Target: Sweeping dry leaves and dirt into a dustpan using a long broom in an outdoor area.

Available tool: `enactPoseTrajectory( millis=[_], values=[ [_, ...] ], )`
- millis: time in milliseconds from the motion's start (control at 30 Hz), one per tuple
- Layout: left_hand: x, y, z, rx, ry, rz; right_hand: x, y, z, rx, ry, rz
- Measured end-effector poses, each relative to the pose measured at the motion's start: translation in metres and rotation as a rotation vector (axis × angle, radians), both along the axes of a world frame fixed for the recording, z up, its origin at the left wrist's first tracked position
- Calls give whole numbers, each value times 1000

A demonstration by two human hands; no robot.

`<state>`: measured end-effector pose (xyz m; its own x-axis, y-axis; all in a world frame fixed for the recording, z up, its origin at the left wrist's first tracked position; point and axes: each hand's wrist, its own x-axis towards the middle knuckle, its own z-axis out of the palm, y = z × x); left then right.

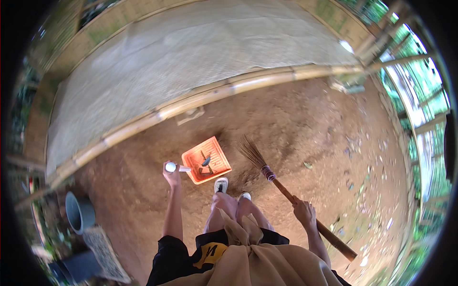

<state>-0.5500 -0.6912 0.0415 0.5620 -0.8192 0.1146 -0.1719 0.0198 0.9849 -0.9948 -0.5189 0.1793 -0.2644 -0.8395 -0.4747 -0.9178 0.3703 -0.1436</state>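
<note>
My left hand (pixel 172 176) grips the white-topped handle of an orange plastic dustpan (pixel 218 150), whose pan faces up in front of my feet. A few dark leaves (pixel 205 161) and bits of debris lie inside it. In my right hand (pixel 305 211) is the wooden handle of a stick broom (pixel 284 191), held at a slant. Its thin bristles (pixel 252 152), bound with cord at the neck, point up and left toward the dustpan, apart from it. Whether the bristles touch the dirt floor (pixel 300 118) I cannot tell.
A low bamboo platform (pixel 200 96) covered with a pale woven mat (pixel 186 53) spans the far side. Fallen leaves (pixel 352 186) are scattered on the right. At the left stand a grey bucket (pixel 80 212), a speckled mat (pixel 105 250) and a dark container (pixel 80 266).
</note>
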Motion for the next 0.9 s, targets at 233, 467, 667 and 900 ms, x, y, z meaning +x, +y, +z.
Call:
enactPoseTrajectory(
  millis=[233,467,667,900],
  values=[
    [-129,-80,2,16,78,-183,-42,47,-9,-60,-132,-442],
    [-236,-146,-20,25,-20,-348,-85,72,-47,-43,-367,-822],
    [-316,-174,-13,16,-72,-468,-134,67,-50,-37,-552,-1135],
    [-416,-193,-15,14,-125,-564,-211,57,-43,-25,-613,-1230]
  ],
)
